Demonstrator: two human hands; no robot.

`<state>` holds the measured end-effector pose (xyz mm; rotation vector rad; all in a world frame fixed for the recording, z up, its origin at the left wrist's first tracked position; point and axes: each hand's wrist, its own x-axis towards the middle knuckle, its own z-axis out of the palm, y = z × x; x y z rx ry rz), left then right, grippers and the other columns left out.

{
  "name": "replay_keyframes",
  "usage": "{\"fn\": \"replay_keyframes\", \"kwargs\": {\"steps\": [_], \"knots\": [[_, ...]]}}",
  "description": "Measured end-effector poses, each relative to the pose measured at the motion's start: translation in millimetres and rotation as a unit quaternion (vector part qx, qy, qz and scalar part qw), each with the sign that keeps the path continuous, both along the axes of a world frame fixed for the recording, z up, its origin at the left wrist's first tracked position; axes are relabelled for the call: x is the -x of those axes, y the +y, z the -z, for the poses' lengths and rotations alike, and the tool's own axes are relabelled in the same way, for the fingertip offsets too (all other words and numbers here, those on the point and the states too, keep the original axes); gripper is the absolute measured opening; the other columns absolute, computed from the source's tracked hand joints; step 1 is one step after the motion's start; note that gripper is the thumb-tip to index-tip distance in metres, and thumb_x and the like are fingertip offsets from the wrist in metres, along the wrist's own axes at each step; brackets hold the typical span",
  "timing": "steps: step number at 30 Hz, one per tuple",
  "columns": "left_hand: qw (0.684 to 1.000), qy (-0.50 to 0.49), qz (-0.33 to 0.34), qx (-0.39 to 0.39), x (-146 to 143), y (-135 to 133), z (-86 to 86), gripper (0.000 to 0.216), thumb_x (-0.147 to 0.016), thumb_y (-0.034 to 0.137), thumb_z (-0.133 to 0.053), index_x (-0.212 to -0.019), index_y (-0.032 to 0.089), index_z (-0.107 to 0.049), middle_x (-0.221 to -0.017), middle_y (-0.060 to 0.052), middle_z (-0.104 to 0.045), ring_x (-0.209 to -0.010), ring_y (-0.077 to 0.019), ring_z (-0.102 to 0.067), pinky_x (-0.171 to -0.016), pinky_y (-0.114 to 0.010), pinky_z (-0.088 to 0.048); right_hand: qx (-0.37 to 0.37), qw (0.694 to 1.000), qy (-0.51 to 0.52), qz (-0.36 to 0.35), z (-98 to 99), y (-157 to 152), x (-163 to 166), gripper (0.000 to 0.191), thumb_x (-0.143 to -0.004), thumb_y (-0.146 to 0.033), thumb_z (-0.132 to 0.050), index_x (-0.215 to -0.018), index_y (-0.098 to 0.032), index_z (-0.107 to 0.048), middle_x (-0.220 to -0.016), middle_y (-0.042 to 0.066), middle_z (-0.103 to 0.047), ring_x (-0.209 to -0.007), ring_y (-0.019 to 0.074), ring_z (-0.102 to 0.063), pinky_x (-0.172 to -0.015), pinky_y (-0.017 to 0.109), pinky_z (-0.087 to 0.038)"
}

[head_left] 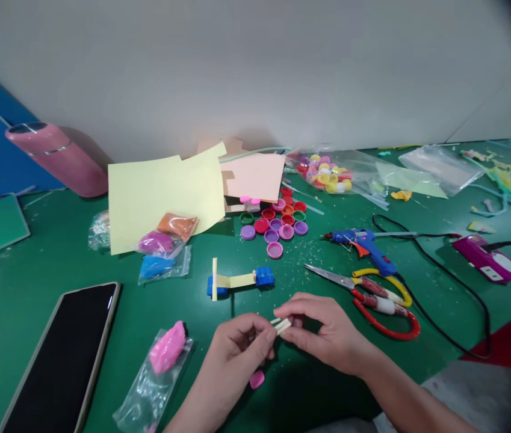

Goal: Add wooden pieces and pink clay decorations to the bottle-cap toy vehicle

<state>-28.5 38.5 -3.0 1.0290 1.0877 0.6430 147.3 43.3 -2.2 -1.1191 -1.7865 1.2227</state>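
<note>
Our left hand (242, 350) and right hand (322, 328) pinch pale strips (283, 326) between them; just beyond, on the bench (142, 307), lies a blue-and-yellow piece (241, 281), with scissors (384, 305) right of the hands and a phone (63, 361) to their left.

Craft workspace, by the look of it; whether in a home, school or workshop, cannot tell. Green counter (201, 319) set against a plain pale wall (255, 72), its top specked with crumbs. Blue glue gun (379, 254), corded, near scissors (388, 305) with red and yellow handles. Cut yellow card (165, 189), bagged clay-like lumps (156, 267), loose coloured caps (262, 225), more in a clear bag (359, 171). Small pale strips (283, 326) in the fingers (303, 341). Personal items too: phone (61, 361), pink flask (65, 157).
</note>
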Motion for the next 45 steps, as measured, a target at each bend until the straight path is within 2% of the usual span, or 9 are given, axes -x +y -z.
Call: {"fn": "replay_keyframes", "kwargs": {"steps": [4, 9, 12, 15, 19, 25, 45], "knots": [[1.0, 0.009, -0.015, -0.012, 0.3, 0.4, -0.5, 0.022, -0.077, 0.03, -0.056, -0.062, 0.015, -0.058, -0.054, 0.003, -0.05, -0.051, -0.0087, -0.042, -0.047, -0.019, -0.033, 0.041, 0.999, 0.023, 0.024, 1.7, -1.1, 2.3, 0.026, -0.075, -0.023, -0.061, -0.101, -0.02, -0.06, -0.077, 0.0, -0.056, -0.065, 0.0112, -0.051, -0.061, 0.022, -0.044], [0.999, 0.028, -0.022, -0.034, 0.4, 0.9, -1.8, 0.022, -0.077, 0.029, -0.055, -0.06, 0.015, -0.056, -0.052, 0.003, -0.05, -0.051, -0.0091, -0.043, -0.049, -0.019, -0.033, 0.088, 0.994, 0.03, 0.056, 1.0, -2.3, 2.9, 0.014, -0.078, -0.026, -0.057, -0.086, -0.017, -0.063, -0.073, 0.001, -0.054, -0.062, 0.0109, -0.047, -0.056, 0.021, -0.039], [0.998, 0.044, -0.018, -0.037, -0.1, 0.8, -2.0, 0.021, -0.077, 0.028, -0.054, -0.06, 0.015, -0.055, -0.052, 0.004, -0.05, -0.051, -0.0094, -0.042, -0.049, -0.02, -0.033, 0.145, 0.985, 0.051, 0.074, 0.8, -1.8, 3.5, 0.018, -0.08, -0.031, -0.054, -0.079, -0.015, -0.062, -0.07, 0.001, -0.054, -0.061, 0.0109, -0.046, -0.054, 0.021, -0.038], [0.998, 0.048, -0.019, -0.041, -0.7, 1.0, -2.6, 0.02, -0.077, 0.027, -0.054, -0.06, 0.016, -0.055, -0.052, 0.003, -0.05, -0.051, -0.0092, -0.043, -0.049, -0.02, -0.033, 0.163, 0.981, 0.072, 0.08, 0.7, -0.4, 5.4, 0.019, -0.079, -0.032, -0.055, -0.073, -0.015, -0.06, -0.065, 0.0, -0.053, -0.059, 0.0103, -0.045, -0.053, 0.02, -0.036], [0.998, 0.04, -0.024, -0.032, -1.2, 1.0, -3.0, 0.021, -0.077, 0.028, -0.054, -0.06, 0.015, -0.055, -0.051, 0.004, -0.05, -0.049, -0.0081, -0.042, -0.046, -0.019, -0.034, 0.15, 0.983, 0.065, 0.084, 1.5, 0.5, 6.9, 0.018, -0.079, -0.031, -0.055, -0.072, -0.015, -0.06, -0.063, -0.001, -0.052, -0.058, 0.0101, -0.045, -0.052, 0.02, -0.037], [0.999, -0.004, -0.038, 0.025, -2.6, -1.3, -0.5, 0.022, -0.076, 0.032, -0.056, -0.061, 0.016, -0.053, -0.049, 0.005, -0.048, -0.039, -0.0066, -0.039, -0.036, -0.018, -0.032, 0.109, 0.99, 0.018, 0.092, 2.1, -1.0, 5.6, 0.019, -0.079, -0.032, -0.054, -0.072, -0.015, -0.062, -0.063, 0.0, -0.053, -0.058, 0.0108, -0.047, -0.053, 0.02, -0.039], [0.999, -0.025, -0.017, 0.03, -2.7, -1.3, 0.9, 0.024, -0.079, 0.033, -0.053, -0.062, 0.015, -0.05, -0.047, 0.003, -0.054, -0.037, -0.0071, -0.044, -0.038, -0.02, -0.034, 0.062, 0.994, -0.021, 0.09, 0.0, -3.2, 6.1, 0.019, -0.081, -0.029, -0.053, -0.071, -0.015, -0.061, -0.061, -0.001, -0.051, -0.054, 0.0095, -0.042, -0.048, 0.02, -0.032]]}}
